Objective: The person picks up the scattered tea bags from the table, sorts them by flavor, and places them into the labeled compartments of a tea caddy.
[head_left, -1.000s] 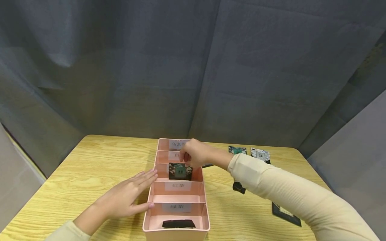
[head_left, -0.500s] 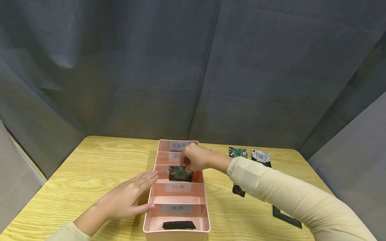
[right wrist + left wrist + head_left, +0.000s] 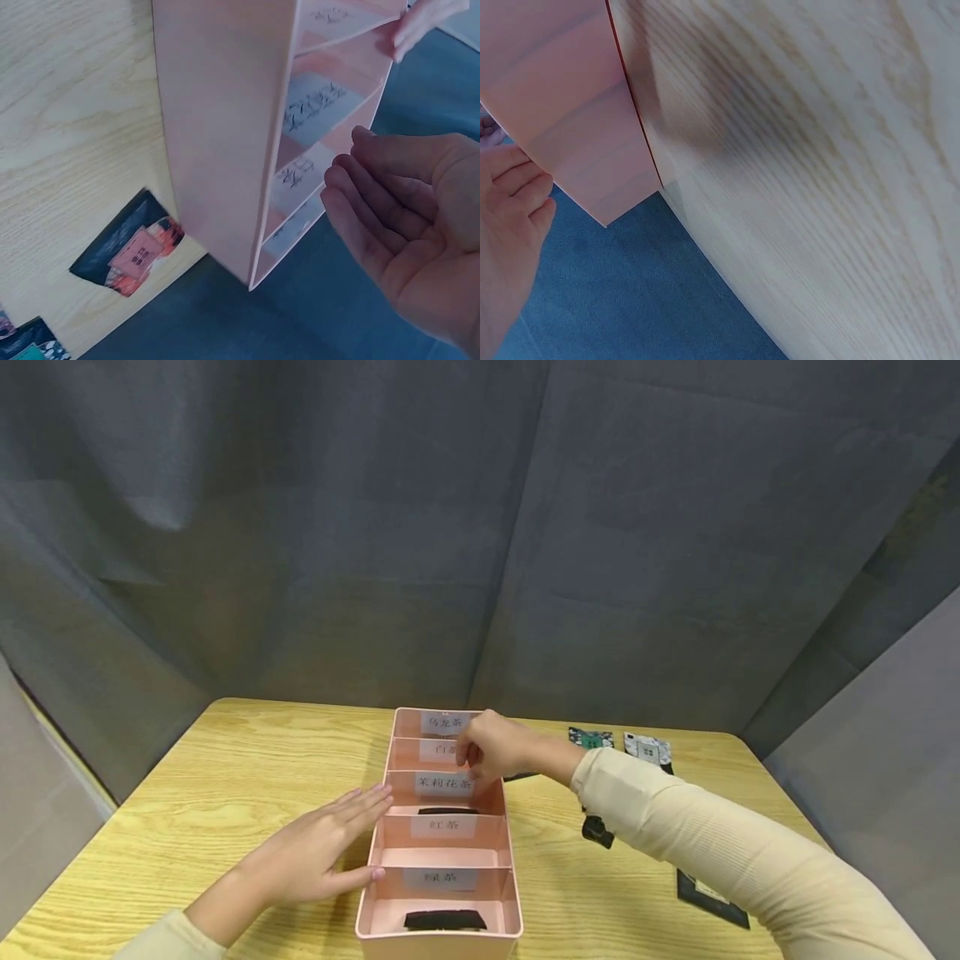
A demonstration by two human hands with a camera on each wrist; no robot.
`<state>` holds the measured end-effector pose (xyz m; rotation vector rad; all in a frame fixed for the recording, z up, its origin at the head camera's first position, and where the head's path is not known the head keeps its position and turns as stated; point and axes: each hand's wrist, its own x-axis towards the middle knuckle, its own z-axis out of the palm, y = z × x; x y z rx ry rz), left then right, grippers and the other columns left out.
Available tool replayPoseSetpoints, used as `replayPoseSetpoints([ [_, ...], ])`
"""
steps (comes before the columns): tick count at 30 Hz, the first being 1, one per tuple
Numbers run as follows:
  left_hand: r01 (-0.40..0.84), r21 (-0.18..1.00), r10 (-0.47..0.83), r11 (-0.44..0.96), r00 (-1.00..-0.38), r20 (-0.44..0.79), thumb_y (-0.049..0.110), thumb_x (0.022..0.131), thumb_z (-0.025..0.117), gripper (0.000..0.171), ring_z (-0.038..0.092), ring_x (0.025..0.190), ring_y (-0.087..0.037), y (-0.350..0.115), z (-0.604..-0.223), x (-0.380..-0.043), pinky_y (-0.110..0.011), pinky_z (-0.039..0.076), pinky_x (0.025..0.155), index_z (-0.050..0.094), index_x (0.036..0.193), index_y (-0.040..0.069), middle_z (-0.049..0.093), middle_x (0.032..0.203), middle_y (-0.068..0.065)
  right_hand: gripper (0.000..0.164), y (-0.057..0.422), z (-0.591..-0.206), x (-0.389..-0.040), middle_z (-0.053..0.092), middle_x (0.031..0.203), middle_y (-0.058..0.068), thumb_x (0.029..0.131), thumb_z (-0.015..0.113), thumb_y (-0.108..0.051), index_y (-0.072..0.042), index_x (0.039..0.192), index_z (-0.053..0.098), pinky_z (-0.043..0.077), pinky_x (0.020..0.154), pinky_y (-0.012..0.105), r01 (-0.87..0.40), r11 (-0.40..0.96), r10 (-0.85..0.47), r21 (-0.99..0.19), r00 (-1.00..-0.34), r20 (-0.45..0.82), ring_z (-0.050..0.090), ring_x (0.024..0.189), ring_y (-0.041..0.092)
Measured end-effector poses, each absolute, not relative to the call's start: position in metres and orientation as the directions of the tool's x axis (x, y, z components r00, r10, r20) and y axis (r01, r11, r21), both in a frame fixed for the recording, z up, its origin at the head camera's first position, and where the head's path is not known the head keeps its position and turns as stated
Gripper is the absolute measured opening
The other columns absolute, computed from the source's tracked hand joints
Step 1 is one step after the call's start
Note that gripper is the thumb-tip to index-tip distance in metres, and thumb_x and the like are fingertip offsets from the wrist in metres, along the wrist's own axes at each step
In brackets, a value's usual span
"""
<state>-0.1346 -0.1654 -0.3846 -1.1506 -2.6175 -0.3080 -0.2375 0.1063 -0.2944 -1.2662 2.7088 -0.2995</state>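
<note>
A long pink divided box (image 3: 439, 948) with a paper label in each compartment stands on the table. My left hand (image 3: 315, 847) rests against its left side, fingers straight with the tips at the rim; the left wrist view shows these fingers along the box edge. Above the middle compartments is my right hand (image 3: 497, 745), its fingers loosely bent and nothing between them in the right wrist view. The dark top edge of a tea sachet (image 3: 447, 811) shows low in the middle compartment, below its label. Another black sachet (image 3: 445, 920) lies in the front compartment.
Right of the box, partly behind the right sleeve, lie a green-labelled sachet (image 3: 591, 737), a white-patterned sachet (image 3: 648, 747), a black packet (image 3: 597, 832) and a dark sachet (image 3: 712, 900). A red-labelled sachet (image 3: 139, 251) lies beside the box. A grey curtain (image 3: 375, 543) hangs behind.
The sachet my right hand was holding has gone down into the middle compartment, uncovering the label there. My right hand has let go and lifted slightly. The left hand stays put.
</note>
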Motion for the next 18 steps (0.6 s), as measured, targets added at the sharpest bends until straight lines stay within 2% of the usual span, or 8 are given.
replayPoseSetpoints([
  [11, 0.749, 0.081, 0.695, 0.657, -0.644, 0.32, 0.052, 0.093, 0.053, 0.07, 0.046, 0.137, -0.032, -0.164, -0.382, -0.134, -0.048, 0.04, 0.111, 0.045, 0.141, 0.001, 0.046, 0.148, -0.016, 0.008, 0.143, -0.304, -0.272, 0.073, 0.079, 0.006, 0.08, 0.07, -0.002, -0.003, 0.086, 0.075, 0.055, 0.061, 0.019, -0.679, 0.687, -0.684, -0.259, -0.725, 0.084, 0.063, 0.068, 0.008],
  [18, 0.747, 0.088, 0.694, 0.659, -0.649, 0.313, 0.051, 0.093, 0.054, 0.07, 0.046, 0.137, -0.032, -0.164, -0.382, -0.133, -0.048, 0.042, 0.111, 0.045, 0.142, 0.002, 0.045, 0.149, -0.015, 0.009, 0.162, -0.332, -0.29, 0.073, 0.081, 0.008, 0.085, 0.069, -0.011, -0.003, 0.089, 0.073, 0.057, 0.064, 0.024, -0.582, 0.757, -0.576, -0.298, -0.809, 0.118, 0.066, 0.071, 0.013],
])
